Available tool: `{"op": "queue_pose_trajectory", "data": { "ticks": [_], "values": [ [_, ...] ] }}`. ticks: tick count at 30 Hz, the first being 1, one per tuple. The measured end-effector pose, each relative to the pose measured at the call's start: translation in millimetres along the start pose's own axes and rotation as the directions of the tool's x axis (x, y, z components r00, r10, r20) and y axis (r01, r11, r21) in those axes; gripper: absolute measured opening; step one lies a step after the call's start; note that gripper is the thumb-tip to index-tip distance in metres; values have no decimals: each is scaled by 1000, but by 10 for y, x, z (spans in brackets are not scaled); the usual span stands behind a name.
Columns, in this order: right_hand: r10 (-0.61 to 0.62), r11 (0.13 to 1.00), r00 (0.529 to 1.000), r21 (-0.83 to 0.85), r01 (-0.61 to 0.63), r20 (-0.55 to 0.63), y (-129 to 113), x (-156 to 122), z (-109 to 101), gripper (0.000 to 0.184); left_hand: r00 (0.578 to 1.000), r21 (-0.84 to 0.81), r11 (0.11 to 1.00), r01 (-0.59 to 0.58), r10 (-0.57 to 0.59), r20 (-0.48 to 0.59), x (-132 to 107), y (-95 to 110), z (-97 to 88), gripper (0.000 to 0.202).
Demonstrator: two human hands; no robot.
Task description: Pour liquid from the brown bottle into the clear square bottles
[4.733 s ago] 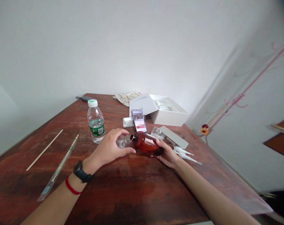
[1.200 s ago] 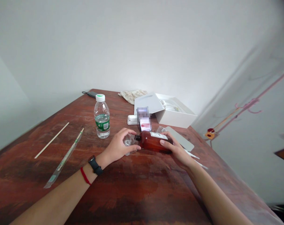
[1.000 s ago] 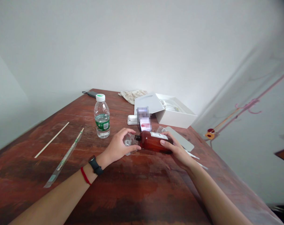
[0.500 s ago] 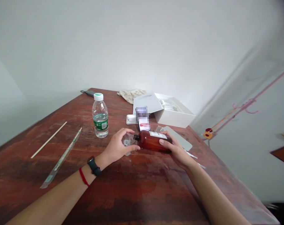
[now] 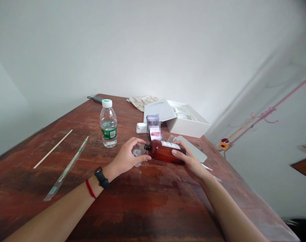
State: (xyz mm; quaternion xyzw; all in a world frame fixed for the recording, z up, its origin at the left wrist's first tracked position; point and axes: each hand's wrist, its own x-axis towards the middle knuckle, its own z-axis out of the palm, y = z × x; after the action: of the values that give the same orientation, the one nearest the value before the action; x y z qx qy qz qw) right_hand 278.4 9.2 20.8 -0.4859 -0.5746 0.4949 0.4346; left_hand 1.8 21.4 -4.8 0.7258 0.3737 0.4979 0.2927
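A brown bottle point(image 5: 163, 153) with a white label is tipped almost flat over the wooden table point(image 5: 142, 201), its dark neck pointing left. My right hand point(image 5: 190, 161) is wrapped round the bottle's base end. My left hand point(image 5: 126, 156) curls round a small clear glass bottle point(image 5: 137, 153), held right at the brown bottle's mouth. A black watch and a red band sit on my left wrist.
A water bottle point(image 5: 108, 124) with a green label stands left of my hands. A thin wooden stick point(image 5: 53, 149) and a wrapped stick point(image 5: 67, 169) lie at the left. Behind are an open white box point(image 5: 180, 119), a phone point(image 5: 155, 129), a cloth point(image 5: 142, 101), a grey flat case point(image 5: 193, 151).
Over the last second my hands and both bottles have hardly shifted. Compared with several seconds ago, the brown bottle lies flatter and its label faces up.
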Motion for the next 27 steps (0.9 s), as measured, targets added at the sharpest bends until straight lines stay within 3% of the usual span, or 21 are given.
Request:
{"op": "queue_pose_trajectory", "data": {
  "ticks": [27],
  "values": [
    [3, 1000, 1000, -16, -3, -16, -15, -1, 3, 42, 995, 8, 995, -101, 101, 20, 6, -22, 28, 18]
  ]
}}
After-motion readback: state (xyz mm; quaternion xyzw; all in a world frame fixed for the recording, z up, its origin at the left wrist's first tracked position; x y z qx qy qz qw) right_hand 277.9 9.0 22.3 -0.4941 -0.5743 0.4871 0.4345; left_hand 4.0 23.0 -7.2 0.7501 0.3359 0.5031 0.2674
